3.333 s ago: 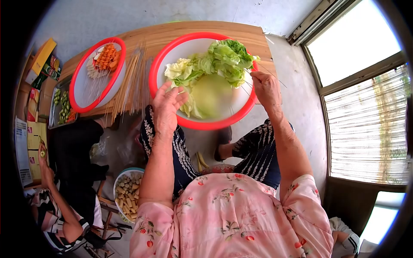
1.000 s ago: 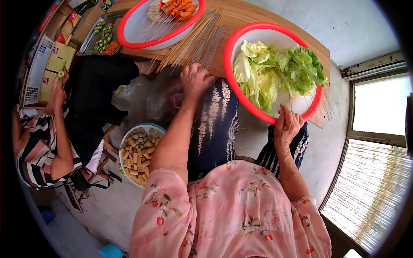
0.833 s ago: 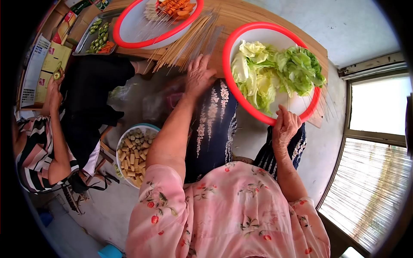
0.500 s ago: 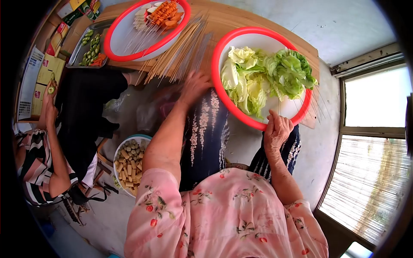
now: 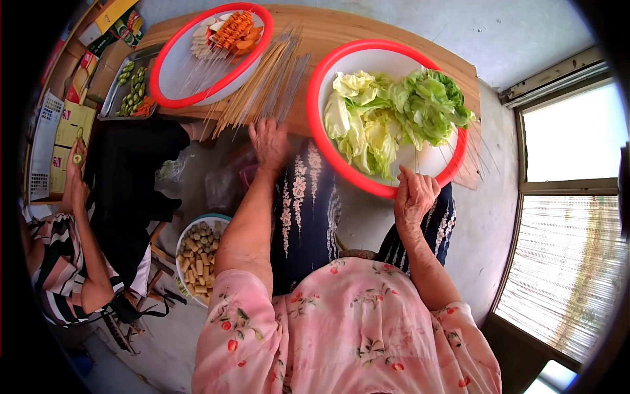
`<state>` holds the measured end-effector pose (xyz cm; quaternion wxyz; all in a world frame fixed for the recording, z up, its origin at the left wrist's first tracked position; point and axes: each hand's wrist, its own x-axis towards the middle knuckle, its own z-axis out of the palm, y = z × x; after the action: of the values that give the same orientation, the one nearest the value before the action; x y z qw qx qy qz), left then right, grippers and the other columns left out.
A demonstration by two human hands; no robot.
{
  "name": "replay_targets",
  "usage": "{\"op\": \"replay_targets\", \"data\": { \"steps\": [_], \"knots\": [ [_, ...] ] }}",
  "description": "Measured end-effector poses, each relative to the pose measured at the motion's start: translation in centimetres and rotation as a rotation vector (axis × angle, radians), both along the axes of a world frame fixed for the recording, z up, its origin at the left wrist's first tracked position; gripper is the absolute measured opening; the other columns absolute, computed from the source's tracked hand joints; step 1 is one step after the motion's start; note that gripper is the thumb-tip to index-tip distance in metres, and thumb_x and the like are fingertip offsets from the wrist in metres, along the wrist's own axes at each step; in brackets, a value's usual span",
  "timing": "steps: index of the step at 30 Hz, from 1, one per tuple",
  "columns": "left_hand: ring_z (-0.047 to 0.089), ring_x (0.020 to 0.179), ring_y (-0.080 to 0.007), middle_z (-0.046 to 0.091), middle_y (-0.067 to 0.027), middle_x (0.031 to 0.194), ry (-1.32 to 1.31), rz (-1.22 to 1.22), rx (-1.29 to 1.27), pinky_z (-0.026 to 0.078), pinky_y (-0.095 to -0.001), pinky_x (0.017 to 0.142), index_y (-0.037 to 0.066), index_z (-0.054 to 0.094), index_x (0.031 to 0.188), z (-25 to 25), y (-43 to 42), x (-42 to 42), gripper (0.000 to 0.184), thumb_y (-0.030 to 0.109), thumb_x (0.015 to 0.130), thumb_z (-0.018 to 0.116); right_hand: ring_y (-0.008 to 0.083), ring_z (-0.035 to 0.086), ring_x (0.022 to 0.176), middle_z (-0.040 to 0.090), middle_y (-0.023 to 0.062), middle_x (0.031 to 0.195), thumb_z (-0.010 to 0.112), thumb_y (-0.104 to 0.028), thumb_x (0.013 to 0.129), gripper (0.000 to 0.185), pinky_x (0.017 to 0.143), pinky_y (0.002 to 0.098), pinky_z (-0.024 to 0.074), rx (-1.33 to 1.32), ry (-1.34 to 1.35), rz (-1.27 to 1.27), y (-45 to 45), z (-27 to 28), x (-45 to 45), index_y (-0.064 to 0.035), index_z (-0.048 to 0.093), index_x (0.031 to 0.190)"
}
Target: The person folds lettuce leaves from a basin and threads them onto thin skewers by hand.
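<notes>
My left hand point(image 5: 269, 143) is at the table's front edge, fingers apart, its fingertips at the lower ends of the skewers point(image 5: 262, 82). Whether a skewer is under the fingers is too small to tell. My right hand point(image 5: 416, 194) is closed at the front rim of the large red-rimmed basin point(image 5: 317, 125), with thin skewers rising from its fingers inside the basin. Lettuce leaves point(image 5: 367, 121) fill much of that basin. Left of the skewers stands a smaller red-rimmed basin point(image 5: 172, 100), holding carrot pieces point(image 5: 235, 31) and white slices with skewers in them.
A metal tray point(image 5: 110, 98) of skewered green vegetables lies at the table's left. Below it, a co-worker's hand point(image 5: 77, 190) is near a green piece. A bowl point(image 5: 181, 253) of cut tan pieces stands on the floor. More skewers point(image 5: 480, 148) stick out past the table's right edge.
Over the last seconds, my left hand has left the lettuce basin for the skewers, and its fingers are now spread. My right hand has moved down to the basin's front rim. The view has also shifted.
</notes>
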<state>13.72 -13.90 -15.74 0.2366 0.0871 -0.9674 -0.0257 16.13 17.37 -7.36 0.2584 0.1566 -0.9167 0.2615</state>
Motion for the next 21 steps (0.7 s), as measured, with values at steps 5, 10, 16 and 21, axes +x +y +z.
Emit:
{"op": "replay_targets", "data": {
  "steps": [5, 10, 16, 21],
  "knots": [
    [0.058, 0.088, -0.03, 0.062, -0.0127, 0.086, -0.07, -0.109, 0.151, 0.044, -0.0416, 0.081, 0.01, 0.065, 0.091, 0.7, -0.1, 0.1, 0.016, 0.018, 0.078, 0.061, 0.0239, 0.054, 0.07, 0.061, 0.0061, 0.073, 0.059, -0.007, 0.077, 0.017, 0.08, 0.0356, 0.0368, 0.008, -0.01, 0.0, -0.2, 0.5, 0.0, -0.0092, 0.065, 0.092],
    [0.064, 0.076, -0.0353, 0.065, -0.0158, 0.077, -0.309, -0.211, 0.477, 0.05, -0.0443, 0.066, 0.012, 0.061, 0.108, 0.1, 0.2, -0.9, 0.035, 0.032, 0.079, 0.063, 0.0238, 0.054, 0.069, 0.061, 0.0056, 0.073, 0.061, -0.006, 0.077, 0.016, 0.079, 0.0353, 0.0371, -0.004, 0.015, 0.002, -0.2, 0.5, -0.1, -0.0093, 0.065, 0.092],
    [0.064, 0.072, -0.0329, 0.064, -0.0176, 0.077, -0.26, -0.232, 0.77, 0.051, -0.0391, 0.066, 0.012, 0.06, 0.114, -1.9, -1.0, -0.9, 0.041, 0.015, 0.074, 0.068, 0.0229, 0.055, 0.07, 0.061, 0.0039, 0.074, 0.063, -0.008, 0.077, 0.013, 0.078, 0.0351, 0.0376, -0.014, 0.023, -0.008, -0.3, 0.6, -0.1, -0.0098, 0.065, 0.09],
    [0.064, 0.071, -0.0116, 0.07, -0.0071, 0.082, -0.225, 0.094, 1.161, 0.051, -0.0252, 0.071, 0.001, 0.065, 0.104, 0.6, -0.6, 1.3, 0.031, 0.01, 0.074, 0.065, 0.0215, 0.056, 0.073, 0.061, 0.0033, 0.073, 0.064, -0.009, 0.078, 0.015, 0.08, 0.0364, 0.0377, -0.034, 0.01, 0.013, 0.0, 1.1, 0.0, -0.0103, 0.064, 0.092]
  ]
}}
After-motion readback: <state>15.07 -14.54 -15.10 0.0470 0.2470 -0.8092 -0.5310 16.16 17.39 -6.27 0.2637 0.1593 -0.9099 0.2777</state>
